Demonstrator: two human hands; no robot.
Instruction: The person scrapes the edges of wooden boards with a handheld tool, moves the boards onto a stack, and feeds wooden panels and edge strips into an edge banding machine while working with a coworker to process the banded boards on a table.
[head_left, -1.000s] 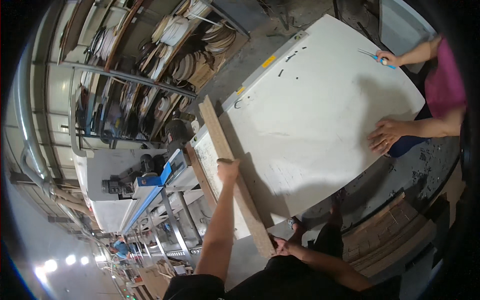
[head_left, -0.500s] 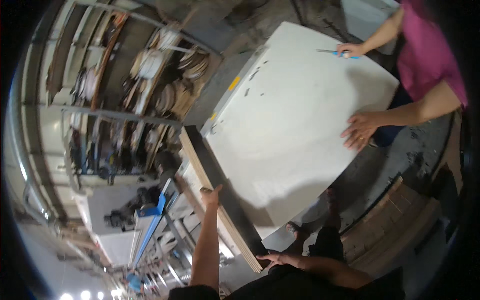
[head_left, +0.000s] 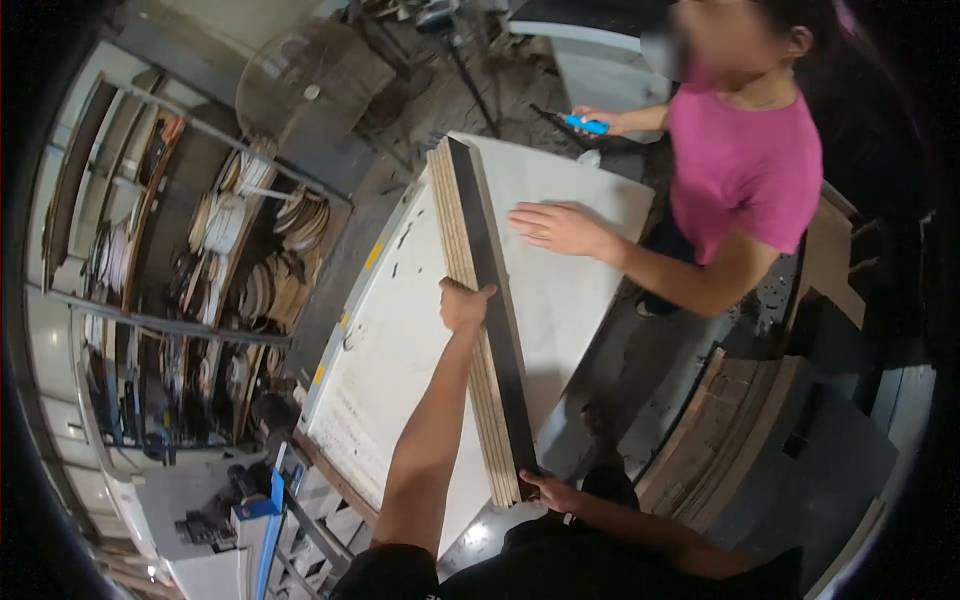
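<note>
A bundle of several long plywood strips with a black top face slants across a white-topped table, from the far side back toward my body. My left hand is closed around its left side about midway along, the thumb over the black face. At the near end my right hand grips the right corner, its fingers partly hidden. Whether the strips rest on the white tabletop or hang just above it I cannot tell.
Across the table a person in a pink shirt holds a blue-handled cutter, the other hand near the strips. Shelves of curved offcuts stand left. A blue-edged machine is lower left, with stacked boards right.
The strips have moved from the table's left edge to over its middle, turning more upright in view, with both my hands still on them. The other person has raised the cutter off the tabletop.
</note>
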